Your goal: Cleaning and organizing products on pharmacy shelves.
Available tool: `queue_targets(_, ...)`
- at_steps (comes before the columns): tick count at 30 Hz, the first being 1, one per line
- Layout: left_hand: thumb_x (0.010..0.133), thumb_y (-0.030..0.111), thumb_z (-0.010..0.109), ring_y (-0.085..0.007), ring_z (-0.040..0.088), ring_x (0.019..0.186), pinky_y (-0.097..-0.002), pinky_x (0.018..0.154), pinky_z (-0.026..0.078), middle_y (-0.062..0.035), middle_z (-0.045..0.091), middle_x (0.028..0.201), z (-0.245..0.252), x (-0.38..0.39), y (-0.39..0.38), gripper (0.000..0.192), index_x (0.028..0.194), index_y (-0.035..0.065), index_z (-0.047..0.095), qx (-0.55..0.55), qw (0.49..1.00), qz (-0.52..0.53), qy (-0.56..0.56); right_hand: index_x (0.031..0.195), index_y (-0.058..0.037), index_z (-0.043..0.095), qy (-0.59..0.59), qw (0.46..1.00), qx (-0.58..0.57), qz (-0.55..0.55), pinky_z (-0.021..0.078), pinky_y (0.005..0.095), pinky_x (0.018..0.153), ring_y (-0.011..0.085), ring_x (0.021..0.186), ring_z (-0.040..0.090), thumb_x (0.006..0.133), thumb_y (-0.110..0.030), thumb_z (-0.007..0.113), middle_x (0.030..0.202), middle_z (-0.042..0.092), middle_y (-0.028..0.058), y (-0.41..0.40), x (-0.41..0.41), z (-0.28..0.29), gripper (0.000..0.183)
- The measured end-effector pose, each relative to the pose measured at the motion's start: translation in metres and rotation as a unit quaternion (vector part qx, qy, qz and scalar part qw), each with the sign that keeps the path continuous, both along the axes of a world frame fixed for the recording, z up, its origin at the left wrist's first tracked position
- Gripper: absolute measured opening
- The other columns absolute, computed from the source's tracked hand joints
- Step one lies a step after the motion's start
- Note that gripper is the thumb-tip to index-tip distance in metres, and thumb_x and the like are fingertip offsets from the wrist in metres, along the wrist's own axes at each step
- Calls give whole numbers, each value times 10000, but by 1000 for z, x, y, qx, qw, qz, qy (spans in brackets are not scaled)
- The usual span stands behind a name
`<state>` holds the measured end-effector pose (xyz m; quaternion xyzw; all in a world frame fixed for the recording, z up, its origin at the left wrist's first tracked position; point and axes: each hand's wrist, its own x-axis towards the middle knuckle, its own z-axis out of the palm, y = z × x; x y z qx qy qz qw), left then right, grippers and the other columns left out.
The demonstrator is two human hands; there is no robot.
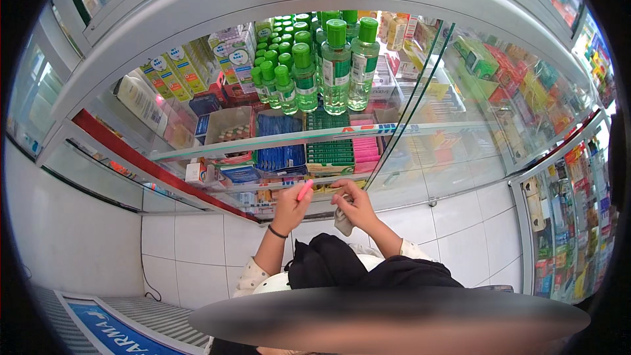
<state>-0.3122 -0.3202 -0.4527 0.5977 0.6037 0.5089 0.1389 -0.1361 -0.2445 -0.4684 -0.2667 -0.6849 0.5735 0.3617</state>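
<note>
My left hand is shut on a small pink tube-shaped item, held upright at a slant. In my right hand is a crumpled greyish cloth, which hangs below the palm; its thumb and index finger are bent towards each other. Both hands are apart, in front of an open-fronted glass display case. Just beyond them, on a glass shelf, stand a box of pink packs, a box of dark green packs and a stack of blue packs. Behind these stand green-capped clear bottles.
Glass sliding panels cover the case's right part. Yellow-green cartons and a white bottle stand at left. A red strip edges the case. Another stocked glass cabinet is at far right, over white floor tiles.
</note>
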Motion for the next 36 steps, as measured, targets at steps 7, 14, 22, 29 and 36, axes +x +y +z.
queue_targets(7, 918, 234, 540, -32, 410, 617, -200, 543, 351, 56, 485, 686, -29, 7, -26, 241, 967, 14, 625, -226, 915, -185, -277, 988, -32, 625, -25, 995, 24, 90, 455, 238, 700, 96, 825, 580, 802, -80, 630, 885, 619, 26, -6, -8, -16, 193)
queue_targets(14, 910, 196, 557, -13, 422, 615, -171, 547, 335, 65, 523, 720, -27, 1, -25, 159, 916, 40, 586, -195, 903, -177, -340, 866, -19, 634, -27, 995, 23, 93, 433, 248, 660, 82, 744, 545, 797, -108, 679, 802, 596, 15, 8, -6, -10, 121)
queue_targets(22, 851, 61, 594, -11, 405, 561, -175, 508, 312, 72, 461, 614, -45, -2, -20, 82, 928, 35, 586, -106, 958, -45, -263, 866, -18, 646, -39, 977, -102, 185, 433, 243, 666, 67, 727, 535, 816, -155, 680, 758, 609, -2, 6, -5, -4, 150)
queue_targets(29, 809, 41, 602, -18, 409, 543, -183, 486, 312, 54, 449, 600, -33, 13, -22, 110, 917, 37, 583, -10, 981, 125, -151, 906, -15, 630, -86, 950, -78, 290, 438, 249, 665, 60, 670, 535, 831, -143, 649, 704, 606, -13, 6, -7, 1, 150)
queue_targets(36, 771, 46, 633, -59, 453, 536, -210, 493, 365, -1, 491, 593, -40, -27, -41, 87, 833, 23, 575, 98, 968, 216, -85, 1044, -46, 577, -108, 920, -43, 375, 429, 231, 635, 63, 643, 535, 856, -114, 605, 660, 577, -20, 4, -14, 15, 202)
